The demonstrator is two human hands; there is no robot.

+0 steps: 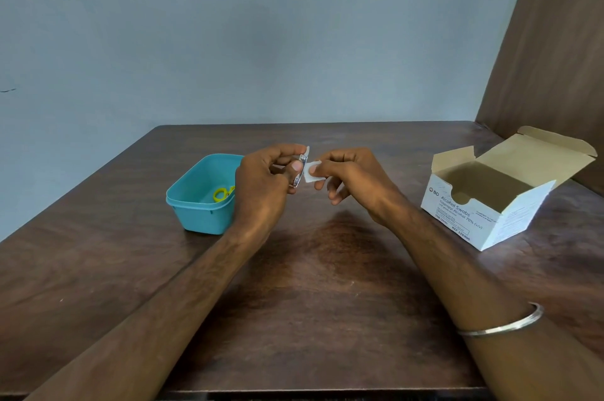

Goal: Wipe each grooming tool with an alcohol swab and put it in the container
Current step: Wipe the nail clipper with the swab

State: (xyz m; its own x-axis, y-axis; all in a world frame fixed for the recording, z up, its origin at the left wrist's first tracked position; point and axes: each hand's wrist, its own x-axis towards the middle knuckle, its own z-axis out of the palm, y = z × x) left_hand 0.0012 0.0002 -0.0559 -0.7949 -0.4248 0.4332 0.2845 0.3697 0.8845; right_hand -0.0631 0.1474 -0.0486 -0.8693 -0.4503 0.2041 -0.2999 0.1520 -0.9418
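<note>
Grip: left hand [261, 185] pinches a small metal clipper [300, 172] between thumb and fingers, held in the air above the surface [327, 286], near its middle and just right of the tub [199, 204]. Right hand [346, 175] pinches a white swab [311, 171] and presses it against the clipper's right side; swab and metal touching.

Step in hand, by my reading: wiping the clipper. To do it well, keep the left pinch at one end so the swab can run the full length, then turn the tool and shift the pinch so the covered part also gets wiped. Work the swab edge into the hinge and lever. Light pressure only; the piece is small and slick and could slip from the pinch.

Tub: teal, open, to the left and partly behind the left hand. Yellow scissors [222, 194] already lie inside; room left beside them.

Room: short clear path from clipper leftward to the tub rim. Swab box [490, 204] stands open well to the right, near the right edge. Wall close behind the far edge; near edge is under the forearms
</note>
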